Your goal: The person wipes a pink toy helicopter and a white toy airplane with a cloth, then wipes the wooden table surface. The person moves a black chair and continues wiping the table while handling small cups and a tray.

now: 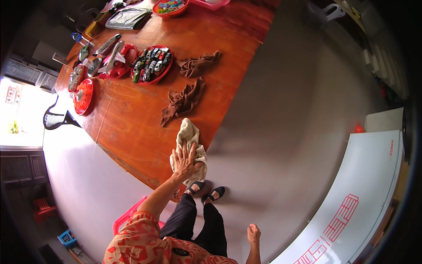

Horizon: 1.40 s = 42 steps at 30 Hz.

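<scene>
My left hand (pixel 184 161) lies palm down on a crumpled cream cloth (pixel 188 130), its fingers spread over the fabric. The cloth sits at the near corner of an orange-brown wooden table (pixel 138 138), and part of it reaches past the edge. Off to the right, away from the table, hangs my right hand (pixel 254 233) with its fingers curled and nothing visible in it. Beyond the cream cloth, two brown cloths, a nearer one (pixel 183 100) and a farther one (pixel 199 64), lie crumpled on the tabletop.
Farther along the table are a red tray of toy cars (pixel 152 64), a toy airplane (pixel 113 61), a red round tray (pixel 84 95) and a basket of colourful pieces (pixel 169 7). A pink plastic stool (pixel 127 214) stands below; a white appliance (pixel 359 184) is at right.
</scene>
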Each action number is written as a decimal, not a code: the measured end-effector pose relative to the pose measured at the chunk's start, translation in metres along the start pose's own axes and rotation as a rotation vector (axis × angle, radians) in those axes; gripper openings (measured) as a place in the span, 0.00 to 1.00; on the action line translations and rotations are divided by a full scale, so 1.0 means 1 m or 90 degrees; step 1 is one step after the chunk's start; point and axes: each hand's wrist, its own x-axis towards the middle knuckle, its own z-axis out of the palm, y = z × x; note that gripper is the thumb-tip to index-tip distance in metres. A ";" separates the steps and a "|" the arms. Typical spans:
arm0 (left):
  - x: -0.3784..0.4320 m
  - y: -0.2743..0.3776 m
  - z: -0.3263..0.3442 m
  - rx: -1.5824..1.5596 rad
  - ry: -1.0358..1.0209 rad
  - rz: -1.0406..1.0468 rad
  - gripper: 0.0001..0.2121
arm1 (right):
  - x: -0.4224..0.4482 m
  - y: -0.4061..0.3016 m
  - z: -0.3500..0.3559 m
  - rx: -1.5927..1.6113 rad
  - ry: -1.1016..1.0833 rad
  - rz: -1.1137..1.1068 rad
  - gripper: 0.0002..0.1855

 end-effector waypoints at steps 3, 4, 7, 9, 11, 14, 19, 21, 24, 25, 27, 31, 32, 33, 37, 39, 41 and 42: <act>0.036 0.017 0.000 -0.003 0.047 0.033 0.45 | 0.042 -0.019 -0.019 0.025 0.016 -0.029 0.16; 0.050 0.022 0.002 -0.007 0.054 0.032 0.45 | 0.056 -0.027 -0.023 0.015 -0.010 -0.039 0.16; 0.098 0.045 -0.006 -0.022 0.058 0.025 0.44 | 0.092 -0.058 -0.033 -0.009 -0.085 -0.071 0.18; 0.133 0.057 -0.011 -0.021 0.066 0.038 0.44 | 0.116 -0.079 -0.040 -0.023 -0.120 -0.086 0.17; 0.169 0.073 -0.020 -0.020 0.057 0.036 0.43 | 0.144 -0.098 -0.055 -0.077 -0.132 -0.140 0.17; 0.234 0.094 -0.038 -0.007 0.028 0.042 0.43 | 0.189 -0.143 -0.084 -0.133 -0.144 -0.153 0.16; 0.376 0.133 -0.073 -0.025 0.045 0.040 0.43 | 0.291 -0.241 -0.153 -0.080 -0.096 -0.153 0.15; 0.420 0.140 -0.080 -0.038 0.035 0.043 0.43 | 0.319 -0.271 -0.171 -0.063 -0.073 -0.148 0.15; 0.469 0.145 -0.093 -0.048 0.022 0.042 0.43 | 0.351 -0.308 -0.191 -0.041 -0.106 -0.123 0.15; 0.487 0.148 -0.098 -0.050 0.017 0.042 0.43 | 0.362 -0.322 -0.201 -0.044 -0.111 -0.130 0.15; 0.521 0.154 -0.102 -0.052 0.036 0.020 0.43 | 0.382 -0.343 -0.223 -0.075 -0.119 -0.140 0.16; 0.600 0.165 -0.113 -0.070 0.106 -0.019 0.43 | 0.426 -0.374 -0.268 -0.120 -0.123 -0.113 0.16; 0.622 0.169 -0.116 -0.074 0.114 -0.032 0.43 | 0.438 -0.382 -0.279 -0.128 -0.130 -0.106 0.17; 0.642 0.173 -0.119 -0.067 0.135 -0.033 0.43 | 0.453 -0.387 -0.289 -0.137 -0.138 -0.099 0.17; 0.722 0.193 -0.133 -0.091 0.118 -0.086 0.42 | 0.521 -0.424 -0.330 -0.190 -0.166 -0.116 0.17; 0.764 0.205 -0.141 -0.088 0.119 -0.122 0.42 | 0.566 -0.453 -0.354 -0.200 -0.160 -0.143 0.16; 0.799 0.223 -0.143 -0.084 0.132 -0.137 0.43 | 0.608 -0.480 -0.381 -0.166 -0.156 -0.146 0.16; 0.817 0.232 -0.143 -0.082 0.137 -0.146 0.43 | 0.630 -0.495 -0.395 -0.165 -0.137 -0.167 0.15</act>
